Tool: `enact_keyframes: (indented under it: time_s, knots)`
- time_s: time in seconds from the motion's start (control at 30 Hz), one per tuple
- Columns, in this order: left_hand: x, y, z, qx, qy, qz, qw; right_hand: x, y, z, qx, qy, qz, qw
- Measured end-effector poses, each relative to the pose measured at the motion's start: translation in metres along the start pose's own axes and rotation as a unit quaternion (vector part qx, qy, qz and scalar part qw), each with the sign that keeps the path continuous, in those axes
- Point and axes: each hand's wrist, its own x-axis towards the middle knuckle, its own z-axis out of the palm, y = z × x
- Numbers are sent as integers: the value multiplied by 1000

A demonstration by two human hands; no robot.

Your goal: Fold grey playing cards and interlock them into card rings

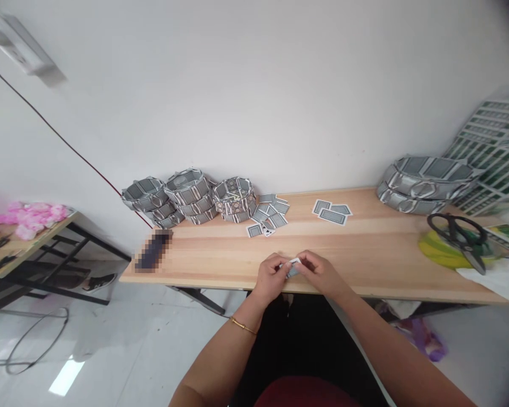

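Near the front edge of the wooden table (pixel 365 237), a grey-backed playing card (pixel 294 269) is pinched between both hands. My left hand (pixel 272 277) grips its left side, and my right hand (pixel 320 271) grips the right side near its top corner. Fingers cover much of the card, so I cannot tell whether it is folded. Beyond the hands lies a loose pile of playing cards (pixel 274 215), mostly back side up. To the right of that pile, a few more cards (pixel 333 212) overlap one another.
Round baskets of folded cards (pixel 189 195) stand stacked against the wall at the left, with a larger one (pixel 426 183) at the right. Black scissors (pixel 464 240) rest on a yellow roll (pixel 436 249). A blurred dark object (pixel 154 250) lies at the table's left end.
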Motion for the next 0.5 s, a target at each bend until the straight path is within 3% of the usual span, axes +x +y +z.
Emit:
enact_keyframes:
  time_s: [0.13, 0.5]
  knots:
    - [1, -1, -2, -11, 3, 0, 1000, 1, -4, 2, -51, -29, -4, 998]
    - [-3, -3, -4, -36, 11, 4, 999, 3, -6, -1, -25, -65, -8, 998]
